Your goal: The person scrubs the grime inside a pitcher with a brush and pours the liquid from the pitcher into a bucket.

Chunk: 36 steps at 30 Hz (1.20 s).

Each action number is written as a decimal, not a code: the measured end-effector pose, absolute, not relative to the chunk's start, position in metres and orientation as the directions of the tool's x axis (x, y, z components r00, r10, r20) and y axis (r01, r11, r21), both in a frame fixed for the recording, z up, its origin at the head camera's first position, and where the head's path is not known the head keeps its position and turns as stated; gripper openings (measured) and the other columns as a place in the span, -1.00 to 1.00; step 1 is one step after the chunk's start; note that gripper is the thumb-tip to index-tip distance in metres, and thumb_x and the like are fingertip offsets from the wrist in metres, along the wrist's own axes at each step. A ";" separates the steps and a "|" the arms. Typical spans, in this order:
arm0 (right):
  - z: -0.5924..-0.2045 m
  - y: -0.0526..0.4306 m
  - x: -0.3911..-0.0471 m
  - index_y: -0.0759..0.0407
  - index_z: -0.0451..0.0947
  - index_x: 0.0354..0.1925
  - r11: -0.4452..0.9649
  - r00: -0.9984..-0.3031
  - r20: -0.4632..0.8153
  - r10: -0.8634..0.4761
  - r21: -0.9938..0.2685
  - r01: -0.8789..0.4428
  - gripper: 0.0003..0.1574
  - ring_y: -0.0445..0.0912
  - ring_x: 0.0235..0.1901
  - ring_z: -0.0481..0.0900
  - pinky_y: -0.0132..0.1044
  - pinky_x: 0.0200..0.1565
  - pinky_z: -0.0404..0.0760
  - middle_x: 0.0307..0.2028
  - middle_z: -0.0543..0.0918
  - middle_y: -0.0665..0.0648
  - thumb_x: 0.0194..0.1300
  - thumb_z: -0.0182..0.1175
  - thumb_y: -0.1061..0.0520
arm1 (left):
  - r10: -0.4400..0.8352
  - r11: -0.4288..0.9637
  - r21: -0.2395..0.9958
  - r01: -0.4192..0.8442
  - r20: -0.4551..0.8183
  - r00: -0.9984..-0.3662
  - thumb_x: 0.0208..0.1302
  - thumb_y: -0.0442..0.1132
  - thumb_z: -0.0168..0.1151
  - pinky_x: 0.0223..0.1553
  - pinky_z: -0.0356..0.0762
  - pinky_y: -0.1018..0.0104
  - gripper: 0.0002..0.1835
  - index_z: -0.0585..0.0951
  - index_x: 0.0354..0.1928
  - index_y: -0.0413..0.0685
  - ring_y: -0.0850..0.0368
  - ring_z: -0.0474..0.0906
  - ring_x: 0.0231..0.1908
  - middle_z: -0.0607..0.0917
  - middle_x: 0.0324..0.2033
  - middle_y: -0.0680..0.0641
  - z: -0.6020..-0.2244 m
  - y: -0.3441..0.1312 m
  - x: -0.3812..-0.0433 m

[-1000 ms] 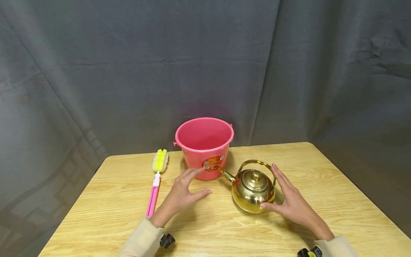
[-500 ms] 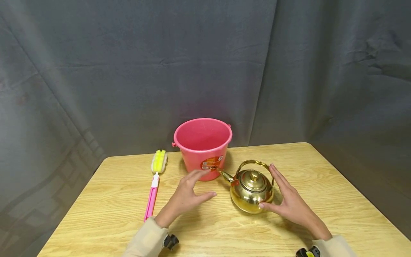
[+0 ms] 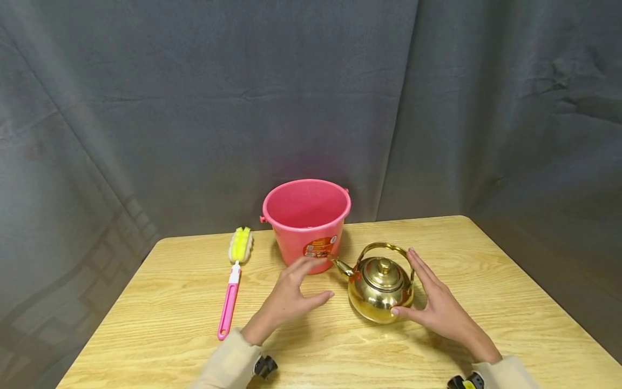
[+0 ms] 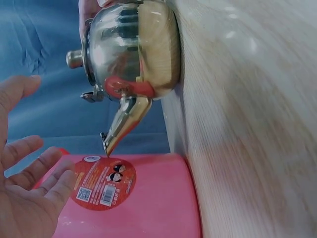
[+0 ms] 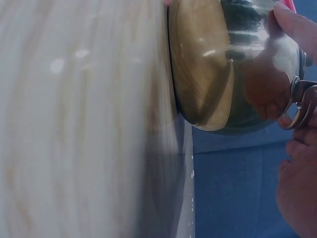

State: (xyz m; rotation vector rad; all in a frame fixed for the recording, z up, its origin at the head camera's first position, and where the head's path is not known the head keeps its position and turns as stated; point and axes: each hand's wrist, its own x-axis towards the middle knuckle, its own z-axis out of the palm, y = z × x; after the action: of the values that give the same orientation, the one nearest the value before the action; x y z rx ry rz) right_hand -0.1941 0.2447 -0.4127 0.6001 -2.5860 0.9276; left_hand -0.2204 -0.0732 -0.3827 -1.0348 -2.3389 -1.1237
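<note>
A shiny gold kettle [image 3: 381, 292] with a raised loop handle stands upright on the table, its spout toward the left. My right hand [image 3: 444, 310] is at the kettle's right side. Its thumb rests on the kettle's body and its straight fingers lie along the handle's right end; in the right wrist view the fingers [image 5: 302, 144] show beside the handle's hinge. Left of the spout, my left hand [image 3: 286, 294] holds nothing, with thumb and fingers spread apart. Behind the left hand stands a pink bucket [image 3: 286, 232], whose orange label is partly covered by the fingertips in the head view.
A brush [image 3: 228, 308] with a pink handle and a yellow and white sponge head lies at the left of the wooden table [image 3: 160, 292]. A dark grey curtain [image 3: 243, 108] hangs behind the table and along its sides.
My left hand has moved right, closer to the kettle's spout, uncovering the end of the brush handle. The right hand has stayed at the kettle, which has not moved on the table.
</note>
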 end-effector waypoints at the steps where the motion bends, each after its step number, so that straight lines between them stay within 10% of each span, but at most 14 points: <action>1: -0.413 0.245 -0.194 -0.11 -0.26 0.37 0.699 -0.858 0.434 -0.275 -0.522 -0.489 0.42 0.18 0.24 -0.04 0.30 0.00 0.11 0.35 -0.20 -0.01 -0.27 0.42 -0.22 | 0.469 0.415 0.521 0.746 0.580 -0.666 -0.02 0.00 0.31 -0.01 0.34 0.19 -0.40 0.41 0.12 0.11 0.23 0.33 0.03 0.44 0.02 0.10 -0.383 -0.073 -0.220; 36: -0.414 0.244 -0.194 -0.11 -0.27 0.37 0.687 -0.863 0.430 -0.264 -0.545 -0.481 0.44 0.19 0.24 -0.04 0.32 -0.01 0.10 0.35 -0.20 -0.01 -0.29 0.43 -0.21 | 0.484 0.381 0.493 0.783 0.615 -0.623 -0.04 -0.08 0.31 -0.04 0.36 0.32 -0.53 0.48 -0.02 0.03 0.27 0.37 -0.04 0.46 -0.05 0.12 -0.381 -0.053 -0.223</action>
State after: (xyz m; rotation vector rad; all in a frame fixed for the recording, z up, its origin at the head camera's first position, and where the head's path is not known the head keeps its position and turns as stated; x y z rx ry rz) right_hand -0.1944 0.2445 -0.4140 0.5885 -2.5818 0.9648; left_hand -0.2231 -0.0531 -0.3806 -1.1003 -2.2756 -1.1130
